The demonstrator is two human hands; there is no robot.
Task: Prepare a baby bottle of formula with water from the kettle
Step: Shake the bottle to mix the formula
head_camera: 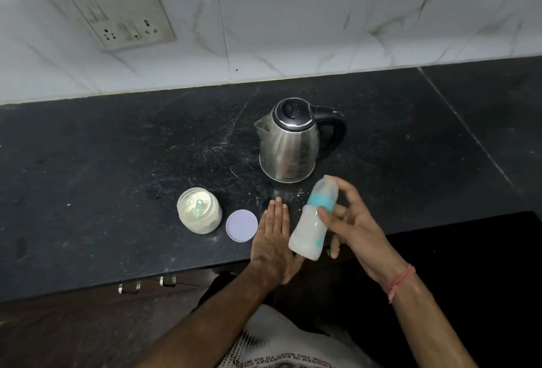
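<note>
Bottle tilted, just near of kettle — right hand holds it, thumb across; left hand flat, fingers straight, against its base.

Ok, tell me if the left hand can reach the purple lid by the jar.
Probably yes. The left hand lies flat and empty on the counter, the purple lid right beside it with nothing between; the right hand holds the baby bottle.
</note>
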